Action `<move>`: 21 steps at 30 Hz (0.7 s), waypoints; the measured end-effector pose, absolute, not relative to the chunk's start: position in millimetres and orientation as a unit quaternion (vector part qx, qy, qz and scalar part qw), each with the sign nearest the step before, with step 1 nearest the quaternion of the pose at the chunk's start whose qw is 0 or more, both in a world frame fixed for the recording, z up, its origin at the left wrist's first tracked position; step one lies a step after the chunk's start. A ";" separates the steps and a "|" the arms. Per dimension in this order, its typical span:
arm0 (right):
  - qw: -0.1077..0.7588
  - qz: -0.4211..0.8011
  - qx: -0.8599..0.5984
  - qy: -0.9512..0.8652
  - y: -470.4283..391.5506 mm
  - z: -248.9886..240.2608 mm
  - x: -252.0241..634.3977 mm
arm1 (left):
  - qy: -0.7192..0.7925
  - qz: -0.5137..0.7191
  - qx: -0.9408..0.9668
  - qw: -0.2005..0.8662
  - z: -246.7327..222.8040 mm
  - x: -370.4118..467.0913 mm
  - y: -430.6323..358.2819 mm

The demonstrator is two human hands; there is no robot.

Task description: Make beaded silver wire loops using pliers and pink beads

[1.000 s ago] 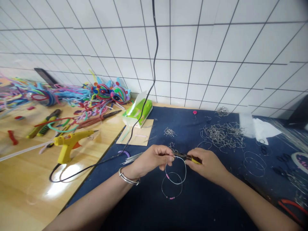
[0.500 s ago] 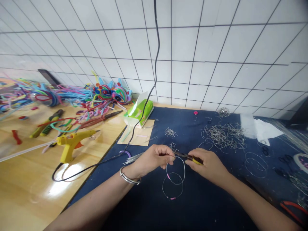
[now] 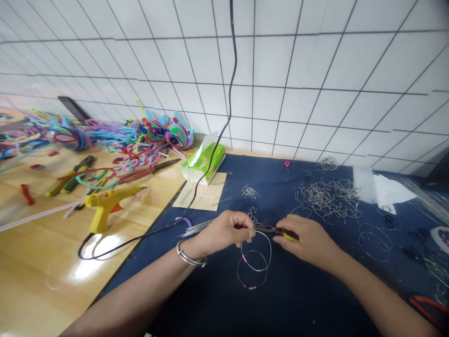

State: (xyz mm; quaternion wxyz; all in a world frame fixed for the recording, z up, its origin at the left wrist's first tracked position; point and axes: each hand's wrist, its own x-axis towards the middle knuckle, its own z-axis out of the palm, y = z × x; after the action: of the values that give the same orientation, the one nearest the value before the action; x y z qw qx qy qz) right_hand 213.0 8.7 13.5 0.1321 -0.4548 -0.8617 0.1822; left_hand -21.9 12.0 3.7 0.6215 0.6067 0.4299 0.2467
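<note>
Between thumb and fingers, my left hand (image 3: 229, 232) pinches a silver wire loop (image 3: 270, 248) strung with a few pink beads. My right hand (image 3: 307, 238) is closed around yellow-handled pliers (image 3: 290, 236). Their dark jaws reach the top of the loop, right beside my left fingertips; what exactly the jaws grip is too small to make out. Below the held loop, a second wire loop (image 3: 242, 281) with pink beads lies on the dark blue cloth (image 3: 196, 304), partly overlapped in view by the first.
A yellow glue gun (image 3: 105, 208) with a black cord lies left on the wooden table. Behind it are coloured pipe cleaners (image 3: 115, 135). A green tissue pack (image 3: 206, 161) stands near the tiled wall. Tangled wire pieces (image 3: 328, 196) lie back right, and red-handled pliers (image 3: 430, 309) sit at the right edge.
The view has shifted slightly. Both hands keep their hold, and the loop in my left hand has turned a little, with the pliers still at its top.
</note>
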 end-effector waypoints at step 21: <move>0.157 0.020 -0.438 -0.885 14.2 35.2 228.0 | 0.441 0.294 0.650 0.544 2.2 -25.4 12.8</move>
State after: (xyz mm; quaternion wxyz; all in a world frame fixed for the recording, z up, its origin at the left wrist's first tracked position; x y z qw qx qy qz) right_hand 228.0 14.2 35.2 0.1572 -0.4379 -0.8849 0.0202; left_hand -25.4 12.8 2.2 0.5444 0.6505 0.4405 0.2940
